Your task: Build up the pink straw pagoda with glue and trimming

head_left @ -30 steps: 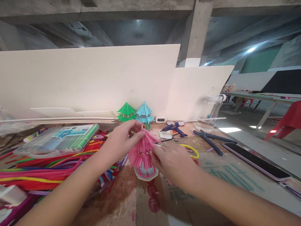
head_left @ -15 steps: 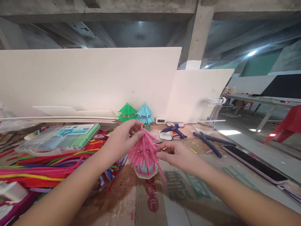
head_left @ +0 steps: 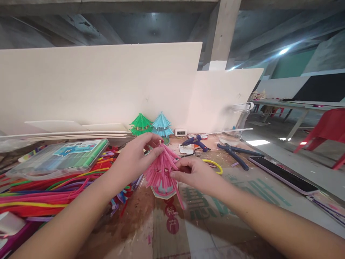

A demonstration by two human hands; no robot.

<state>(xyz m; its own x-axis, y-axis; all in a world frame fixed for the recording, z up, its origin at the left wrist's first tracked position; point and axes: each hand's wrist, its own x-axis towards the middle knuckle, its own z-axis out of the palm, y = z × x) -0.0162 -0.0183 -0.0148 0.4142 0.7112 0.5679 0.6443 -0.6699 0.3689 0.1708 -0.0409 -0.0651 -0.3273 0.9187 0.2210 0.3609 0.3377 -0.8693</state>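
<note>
Pink model [head_left: 164, 162] stood upright on the worktable [head_left: 134, 230], between both hands. Its peak is pinched by the left hand [head_left: 136, 154]; its right-side fringe is met by the right hand [head_left: 195, 172], though whether a strand is gripped cannot be told. Judged light, soft and easily bent; best held at peak or base. Clearance limited: strips [head_left: 40, 198] heaped to the left, glue gun [head_left: 196, 142] and pliers [head_left: 235, 154] lying beyond the right hand.
</note>
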